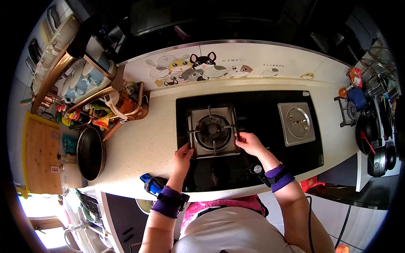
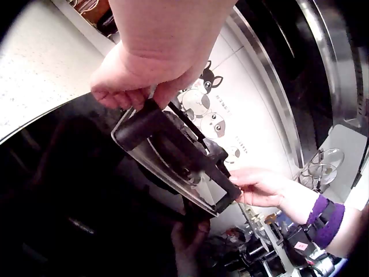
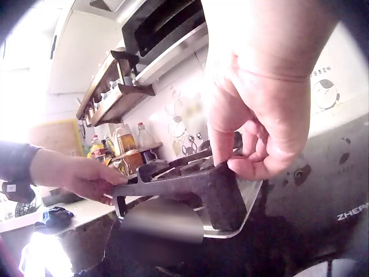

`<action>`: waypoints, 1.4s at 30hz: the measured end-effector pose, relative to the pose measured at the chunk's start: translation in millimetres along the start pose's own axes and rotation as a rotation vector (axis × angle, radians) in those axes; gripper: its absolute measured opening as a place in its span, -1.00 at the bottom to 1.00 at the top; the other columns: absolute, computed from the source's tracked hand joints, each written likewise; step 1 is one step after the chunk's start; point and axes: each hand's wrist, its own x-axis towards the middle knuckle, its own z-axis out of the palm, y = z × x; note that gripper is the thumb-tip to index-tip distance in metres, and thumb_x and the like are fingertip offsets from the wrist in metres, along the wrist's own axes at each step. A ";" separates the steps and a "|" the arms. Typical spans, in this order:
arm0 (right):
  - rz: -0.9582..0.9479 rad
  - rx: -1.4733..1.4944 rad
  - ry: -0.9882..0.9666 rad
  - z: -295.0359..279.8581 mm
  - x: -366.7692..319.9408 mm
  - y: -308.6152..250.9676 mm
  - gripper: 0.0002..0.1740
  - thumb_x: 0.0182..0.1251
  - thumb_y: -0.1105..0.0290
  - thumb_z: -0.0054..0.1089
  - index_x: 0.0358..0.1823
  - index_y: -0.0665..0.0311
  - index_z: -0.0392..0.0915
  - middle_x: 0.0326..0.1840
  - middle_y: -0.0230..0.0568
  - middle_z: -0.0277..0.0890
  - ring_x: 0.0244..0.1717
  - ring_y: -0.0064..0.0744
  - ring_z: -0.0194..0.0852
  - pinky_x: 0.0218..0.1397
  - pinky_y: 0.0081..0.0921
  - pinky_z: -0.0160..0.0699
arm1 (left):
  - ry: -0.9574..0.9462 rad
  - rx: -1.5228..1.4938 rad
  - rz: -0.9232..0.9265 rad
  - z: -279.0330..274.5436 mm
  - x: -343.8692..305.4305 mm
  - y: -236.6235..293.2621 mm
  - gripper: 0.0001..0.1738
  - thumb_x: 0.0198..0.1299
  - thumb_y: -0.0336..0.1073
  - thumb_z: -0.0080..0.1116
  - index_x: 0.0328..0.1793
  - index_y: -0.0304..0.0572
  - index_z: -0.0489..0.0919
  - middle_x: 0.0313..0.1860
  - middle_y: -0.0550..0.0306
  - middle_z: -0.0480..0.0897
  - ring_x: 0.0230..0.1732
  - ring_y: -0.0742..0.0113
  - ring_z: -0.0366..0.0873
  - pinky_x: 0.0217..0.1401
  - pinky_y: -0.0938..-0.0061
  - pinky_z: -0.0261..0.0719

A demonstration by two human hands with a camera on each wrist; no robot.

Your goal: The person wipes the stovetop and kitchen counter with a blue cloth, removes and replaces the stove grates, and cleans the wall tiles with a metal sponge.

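Note:
A black square pan support (image 3: 225,199) is over the left burner (image 1: 213,129) of a black glass gas hob (image 1: 259,111). My left hand (image 1: 182,158) pinches its front left corner, fingers curled in on the metal in the left wrist view. At the opposite side, my right hand (image 1: 249,144) grips the right corner between thumb and fingers. A shiny steel drip tray edge (image 3: 253,199) shows under the support in the right wrist view. The right burner's steel tray (image 1: 287,137) lies bare of any support.
A frying pan (image 1: 90,154) leans at the left beside a wooden board (image 1: 42,156). Bottles and packets crowd a rack there. A blue cloth-like bundle (image 1: 153,184) lies near the counter's front edge. Another black pan support (image 1: 348,111) stands at the right, near pots.

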 end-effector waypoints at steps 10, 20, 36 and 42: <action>-0.013 -0.169 0.073 4.7 -5.8 -1.5 -0.66 0.33 0.34 0.30 0.08 0.33 0.59 -0.39 -0.28 0.66 -0.38 -0.50 0.57 -0.24 -0.47 0.52 | -0.027 0.024 -0.105 -0.4 0.3 10.2 -0.51 0.31 -0.33 0.27 0.33 -0.41 0.54 -0.15 0.21 0.68 -0.13 0.48 0.57 0.02 0.56 0.50; -0.223 -0.469 0.572 42.0 -26.8 -76.5 -0.56 0.29 0.30 0.35 0.18 0.17 0.55 -0.27 -0.26 0.57 -0.41 -0.38 0.55 -0.27 -0.39 0.60 | -0.007 0.140 0.125 -32.8 -14.8 8.5 -0.38 0.32 -0.29 0.23 0.50 -0.19 0.38 0.04 0.00 0.66 0.00 0.23 0.61 0.04 0.36 0.58; -0.286 -0.359 -0.127 389.2 -58.6 -113.2 -0.40 0.18 0.40 0.36 0.31 0.02 0.49 0.16 -0.02 0.46 0.13 0.02 0.52 0.19 -0.25 0.55 | 0.053 0.106 0.071 -309.6 -131.6 -78.1 -0.67 0.28 -0.53 0.15 0.16 -0.14 0.61 -0.09 0.10 0.72 -0.19 0.39 0.65 -0.15 0.46 0.60; -0.285 -0.241 0.251 353.4 -83.8 -162.1 -0.61 0.42 0.24 0.22 0.15 0.31 0.56 -0.03 0.04 0.63 0.00 0.03 0.60 0.13 -0.22 0.55 | -0.044 0.052 0.113 -298.0 -113.3 -79.7 -0.69 0.32 -0.51 0.11 0.16 -0.12 0.61 -0.07 0.10 0.69 -0.16 0.36 0.65 -0.12 0.46 0.62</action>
